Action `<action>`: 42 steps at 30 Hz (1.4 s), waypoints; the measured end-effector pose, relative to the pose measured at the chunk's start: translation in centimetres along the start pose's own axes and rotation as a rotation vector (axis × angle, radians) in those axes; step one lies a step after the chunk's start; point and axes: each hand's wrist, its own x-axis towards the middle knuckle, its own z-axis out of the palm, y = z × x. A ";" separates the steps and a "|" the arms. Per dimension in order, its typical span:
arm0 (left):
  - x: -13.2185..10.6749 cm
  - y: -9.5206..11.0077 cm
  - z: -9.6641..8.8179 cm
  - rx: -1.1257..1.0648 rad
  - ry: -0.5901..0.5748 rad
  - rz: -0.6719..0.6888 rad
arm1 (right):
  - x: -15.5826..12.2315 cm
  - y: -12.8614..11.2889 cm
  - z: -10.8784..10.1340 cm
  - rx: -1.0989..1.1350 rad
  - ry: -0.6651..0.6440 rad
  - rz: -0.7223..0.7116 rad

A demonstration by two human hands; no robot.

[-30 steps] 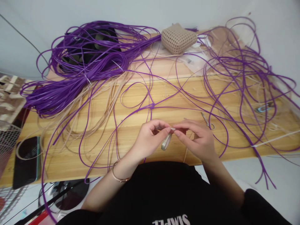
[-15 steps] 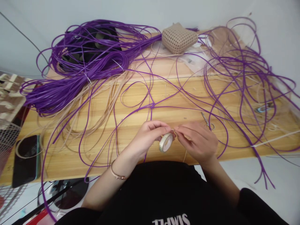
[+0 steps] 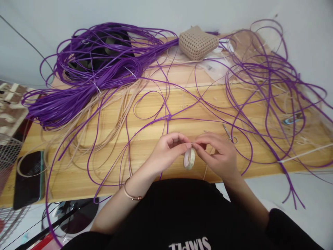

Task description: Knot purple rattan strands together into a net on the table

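Note:
My left hand [image 3: 171, 149] is closed in a pinch, thumb against forefinger, at the front of the table. Fingertip to fingertip with it, my right hand [image 3: 218, 152] pinches too. A small pale roll of tape [image 3: 191, 160] hangs just below the meeting fingertips, its ring tilted. The bit of tape between the fingers is mostly hidden. Behind the hands, a knot of crossed purple strips [image 3: 169, 117] lies on the wood. Small scissors [image 3: 232, 138] rest beyond my right hand.
A large purple bundle of strips [image 3: 109, 76] fills the back left, with beige strips [image 3: 111, 128] below it. A woven beige piece [image 3: 198, 42] sits at the back. Loose purple strips [image 3: 269, 80] tangle at the right. A phone [image 3: 29, 180] lies front left; clippers [image 3: 292, 119] lie right.
The tape roll has swung round and slightly right, now hanging under the fingertips. My right hand has shifted a little left, its fingers more bent, and the fingertips are closer together.

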 end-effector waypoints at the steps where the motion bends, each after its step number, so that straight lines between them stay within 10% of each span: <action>1: 0.0 0.0 0.0 -0.015 -0.018 -0.025 | 0.0 0.0 0.1 -0.010 0.015 -0.006; 23: -0.4 -0.5 0.0 0.126 -0.119 -0.090 | -0.5 0.1 0.5 -0.375 0.224 -0.174; 42: -1.9 1.1 1.3 0.508 0.036 0.385 | -1.5 -0.5 -0.8 -0.614 0.263 -0.387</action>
